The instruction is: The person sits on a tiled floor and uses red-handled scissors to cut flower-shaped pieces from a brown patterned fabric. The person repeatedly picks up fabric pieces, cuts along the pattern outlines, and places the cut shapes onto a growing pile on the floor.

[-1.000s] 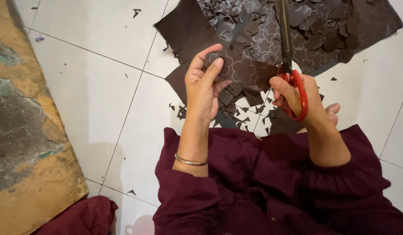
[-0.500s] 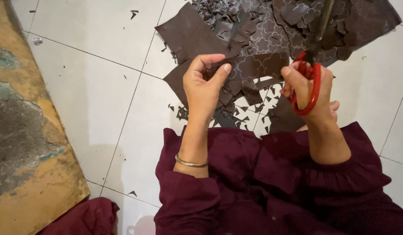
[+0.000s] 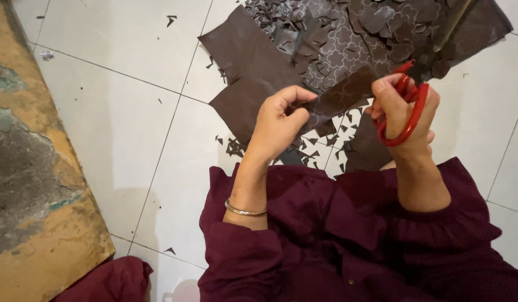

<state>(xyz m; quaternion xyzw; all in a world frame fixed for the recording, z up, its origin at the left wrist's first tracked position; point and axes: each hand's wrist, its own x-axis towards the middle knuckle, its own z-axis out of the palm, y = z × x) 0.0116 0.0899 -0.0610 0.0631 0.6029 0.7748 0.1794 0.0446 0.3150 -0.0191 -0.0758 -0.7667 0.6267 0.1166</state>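
Hands at work over white floor tiles (image 3: 119, 128). Left hand (image 3: 278, 120): grip closed, thumb and fingers pinching one end of a dark brown patterned strip (image 3: 340, 96), held up off the floor between the two hands. Right hand (image 3: 404, 109): grip closed through the red handles of the scissors (image 3: 407, 103); blades point up and away toward the upper right, over a large dark sheet (image 3: 348, 39) stamped with a repeating cloud-like outline. Plain brown pieces (image 3: 245, 61) lie flat just left of that sheet. Small dark offcuts (image 3: 320, 148) scattered on the tiles beneath the hands. Thin metal bangle (image 3: 245, 211) on left wrist; maroon sleeves (image 3: 348, 235). Weathered ochre slab (image 3: 29, 184) along the left edge.
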